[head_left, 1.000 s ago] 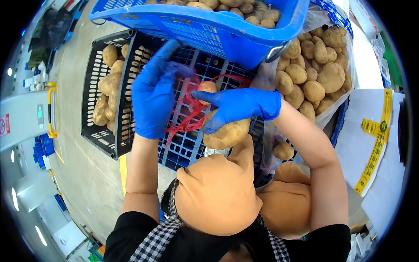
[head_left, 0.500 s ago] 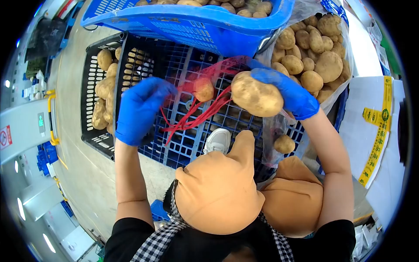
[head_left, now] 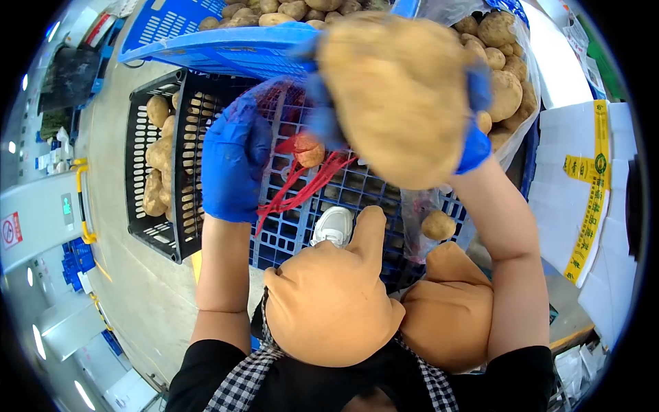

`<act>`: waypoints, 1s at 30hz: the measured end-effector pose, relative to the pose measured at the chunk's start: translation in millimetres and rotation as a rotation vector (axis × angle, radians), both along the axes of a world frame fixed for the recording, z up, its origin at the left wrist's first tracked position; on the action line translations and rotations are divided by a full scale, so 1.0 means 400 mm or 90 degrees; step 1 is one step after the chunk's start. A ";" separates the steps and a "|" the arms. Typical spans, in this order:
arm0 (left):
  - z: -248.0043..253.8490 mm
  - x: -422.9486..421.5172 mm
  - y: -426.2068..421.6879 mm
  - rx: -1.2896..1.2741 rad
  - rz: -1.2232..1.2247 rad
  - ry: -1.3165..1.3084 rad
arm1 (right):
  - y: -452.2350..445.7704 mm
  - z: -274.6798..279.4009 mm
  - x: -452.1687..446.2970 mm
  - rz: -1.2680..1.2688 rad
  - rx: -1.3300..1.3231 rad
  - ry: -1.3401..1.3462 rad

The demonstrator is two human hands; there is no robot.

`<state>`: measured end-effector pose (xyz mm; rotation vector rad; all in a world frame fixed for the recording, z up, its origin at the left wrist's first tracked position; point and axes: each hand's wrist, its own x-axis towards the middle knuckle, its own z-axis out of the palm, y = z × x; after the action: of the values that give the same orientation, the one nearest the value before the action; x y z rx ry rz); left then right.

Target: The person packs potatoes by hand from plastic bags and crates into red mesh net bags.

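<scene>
My right hand, in a blue glove, grips a large potato raised close to the camera; potato and fingers are blurred. Its gloved fingers show on both sides of the potato. My left hand, also gloved in blue, is closed at the edge of a red mesh bag, its fingertips partly hidden. One potato lies at the mesh, beside red strings trailing over the blue plastic pallet.
A blue crate of potatoes stands ahead. At left is a black crate with potatoes. Loose potatoes fill a clear plastic bag at right, and a single potato lies near my knee. White boxes with yellow tape stand far right.
My right hand has lifted the large potato up toward the camera. My left hand has shifted slightly right and closed at the mesh, which now stretches up toward it.
</scene>
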<state>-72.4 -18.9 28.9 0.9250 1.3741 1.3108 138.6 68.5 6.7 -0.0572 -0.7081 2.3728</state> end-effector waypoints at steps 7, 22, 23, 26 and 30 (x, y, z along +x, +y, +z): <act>-0.034 -0.018 -0.002 0.025 0.110 -0.153 | -0.017 -0.037 -0.171 0.064 0.080 -0.045; 0.000 -0.002 -0.009 -0.001 0.030 0.037 | -0.011 -0.140 -0.207 0.189 0.115 -0.264; 0.000 0.006 -0.013 0.008 0.009 0.043 | -0.017 -0.152 -0.217 0.167 0.091 -0.305; -0.005 0.016 -0.024 0.054 -0.054 -0.005 | -0.031 -0.228 -0.246 0.102 -0.024 -0.372; 0.037 -0.001 -0.002 0.088 0.009 -0.068 | -0.028 -0.183 -0.211 0.072 0.226 -0.667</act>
<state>-73.0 -19.7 43.8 0.9245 1.2226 1.4590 54.0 57.4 -66.4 -1.1830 -1.6150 2.1619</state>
